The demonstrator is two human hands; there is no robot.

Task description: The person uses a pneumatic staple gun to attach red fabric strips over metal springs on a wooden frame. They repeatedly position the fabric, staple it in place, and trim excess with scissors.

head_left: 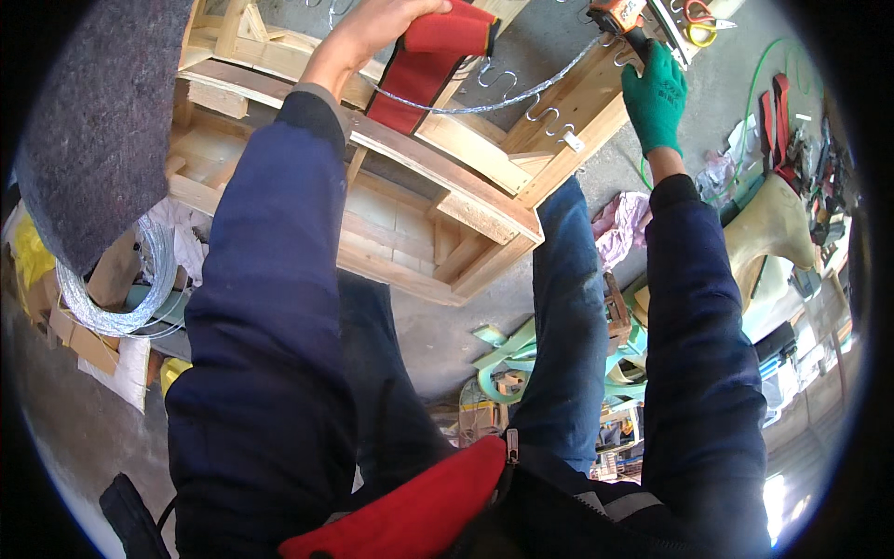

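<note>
My bare left hand (pixel 372 37) is at the top edge, its fingers closed on the folded end of a red webbing strap (pixel 452 33) with black edges. Below the fold, the strap runs down across a wooden furniture frame (pixel 475 205). My right hand (pixel 657 101), in a green glove, grips the dark handle of an orange-and-black staple gun (pixel 616 15) above the frame's right corner. A wire-like cord (pixel 521 96) curves between the strap and the gun. S-shaped metal hooks (pixel 548 115) sit along the frame's inner rail.
Scissors (pixel 700 26) with red and yellow handles lie beyond my right hand. Dark grey felt (pixel 102 102) hangs at the left, above a coil of wire (pixel 116 321). Scraps, a pink cloth (pixel 622 224) and green foam offcuts (pixel 507 359) litter the floor around my legs.
</note>
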